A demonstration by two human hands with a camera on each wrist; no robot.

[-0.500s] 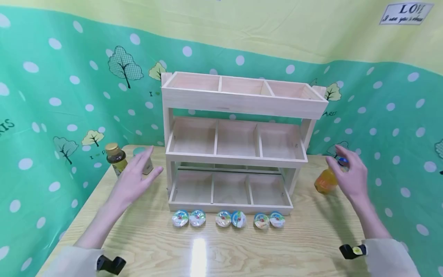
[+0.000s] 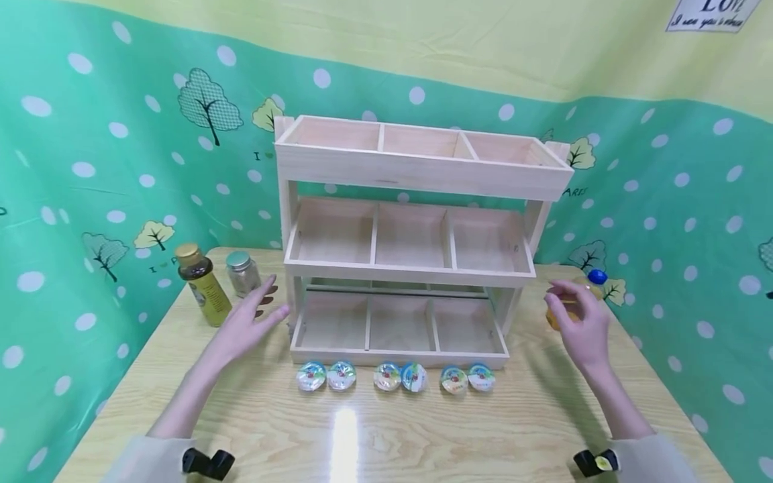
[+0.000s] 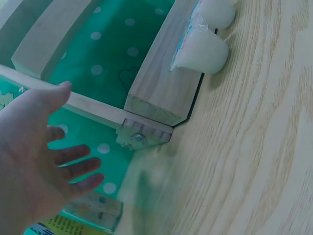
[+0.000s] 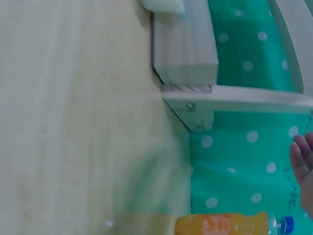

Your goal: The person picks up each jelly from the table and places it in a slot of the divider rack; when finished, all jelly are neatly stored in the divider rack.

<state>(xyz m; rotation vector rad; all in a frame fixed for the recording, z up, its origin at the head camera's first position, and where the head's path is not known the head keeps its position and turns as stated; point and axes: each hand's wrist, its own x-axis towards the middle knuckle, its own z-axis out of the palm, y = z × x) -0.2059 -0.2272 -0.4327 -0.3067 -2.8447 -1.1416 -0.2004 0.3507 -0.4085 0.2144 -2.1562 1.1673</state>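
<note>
A three-tier wooden rack (image 2: 392, 270) stands in the middle of the table, each tier split into three compartments. My left hand (image 2: 250, 327) hovers left of the rack with fingers spread, holding nothing. Beside it stand a brown bottle (image 2: 208, 292) with a gold cap and a small jar (image 2: 243, 274) with a green lid. My right hand (image 2: 582, 329), fingers loosely bent, hovers right of the rack with nothing in it. Partly hidden behind it is a bottle of orange drink (image 4: 222, 224) with a blue cap.
Several small sealed cups (image 2: 387, 377) stand in pairs along the rack's front edge on the wooden table (image 2: 423, 436). A green dotted curtain (image 2: 145, 127) encloses the back and sides.
My right hand has moved left, toward the rack. My left hand has shifted slightly right and down, uncovering more of the brown bottle and jar. The head view has shifted slightly.
</note>
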